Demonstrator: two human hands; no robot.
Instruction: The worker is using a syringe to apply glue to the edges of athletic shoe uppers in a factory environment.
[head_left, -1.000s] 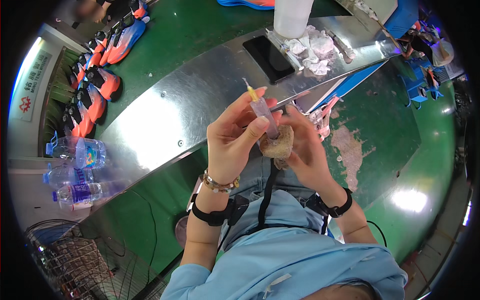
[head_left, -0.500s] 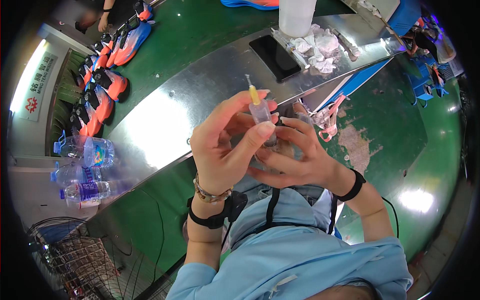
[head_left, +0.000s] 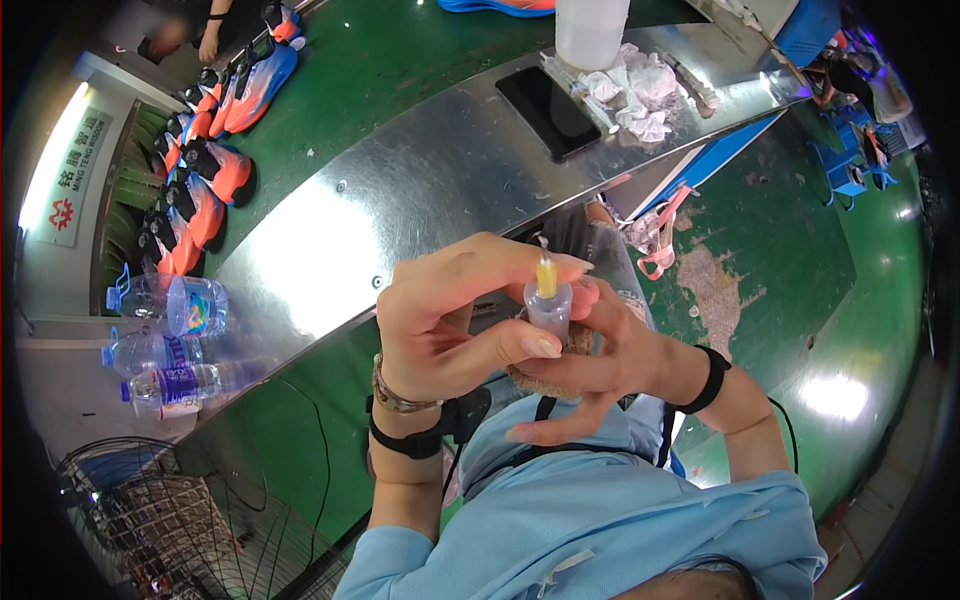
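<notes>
A small clear bottle [head_left: 546, 309] with a yellow needle tip [head_left: 546, 277] is held up in front of my body, its tip pointing away from me and up. My left hand [head_left: 440, 315] is closed on it, the thumb along its near side and the index finger arched behind the tip. My right hand [head_left: 625, 350] wraps its fingers around the bottle's right side and lower part. The right thumb hangs lower, apart from the bottle. My fingers hide the bottle's bottom. A tan, rough-looking patch shows beneath them, and I cannot make out what it is.
On the metal bench lie a black phone [head_left: 548, 112], crumpled white tissues [head_left: 640, 90] and a white container [head_left: 590, 35]. Orange and blue shoes [head_left: 218, 180] line the far left. Plastic water bottles [head_left: 175, 385] lie at the left, above a wire basket [head_left: 170, 510].
The bottle has moved down and to the right, and its tip is turned more toward my view. Both hands moved with it. My right hand's fingers shifted, its thumb dropping lower.
</notes>
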